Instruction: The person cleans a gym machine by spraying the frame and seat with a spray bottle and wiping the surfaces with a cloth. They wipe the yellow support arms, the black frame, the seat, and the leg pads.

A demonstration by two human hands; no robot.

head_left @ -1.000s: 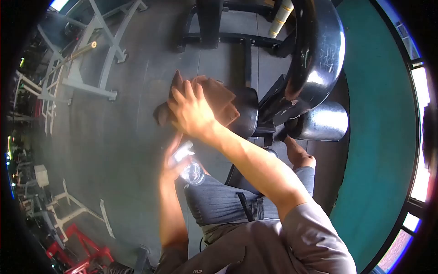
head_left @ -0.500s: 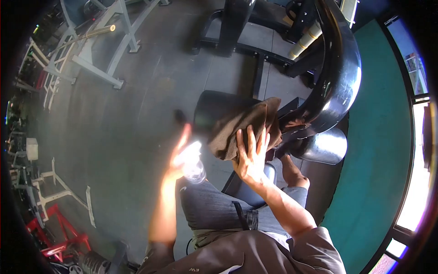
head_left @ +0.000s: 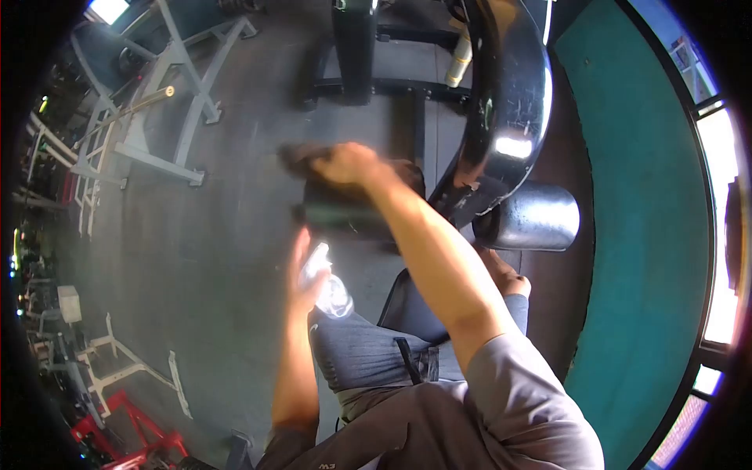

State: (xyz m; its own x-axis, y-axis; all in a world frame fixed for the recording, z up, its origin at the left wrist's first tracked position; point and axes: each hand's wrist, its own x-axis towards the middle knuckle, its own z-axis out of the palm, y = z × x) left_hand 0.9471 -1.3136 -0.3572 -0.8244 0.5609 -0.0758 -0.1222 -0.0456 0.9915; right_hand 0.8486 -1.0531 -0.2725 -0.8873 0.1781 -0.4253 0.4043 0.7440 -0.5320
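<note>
My right hand [head_left: 350, 166] is closed on a brown cloth [head_left: 301, 159], at the far left end of a black roller pad [head_left: 352, 215]. Motion blurs both the cloth and the fingers. Lower down on the left, my left hand [head_left: 300, 278] is wrapped round a clear bottle [head_left: 335, 299], which looks like a spray bottle. Glare washes out part of the bottle, and a dark blurred tip shows above the fingers.
A thick curved black machine arm [head_left: 513, 102] rises right of the pad, with a second roller pad [head_left: 536, 218] beyond it. A black seat [head_left: 403, 301] is between my legs. Grey racks [head_left: 160, 160] stand left; a teal wall panel [head_left: 619, 196] runs along the right.
My right hand has swept the brown cloth left and away from me, across to the roller pad's far left end. My left hand still holds the bottle, and the view has shifted slightly.
</note>
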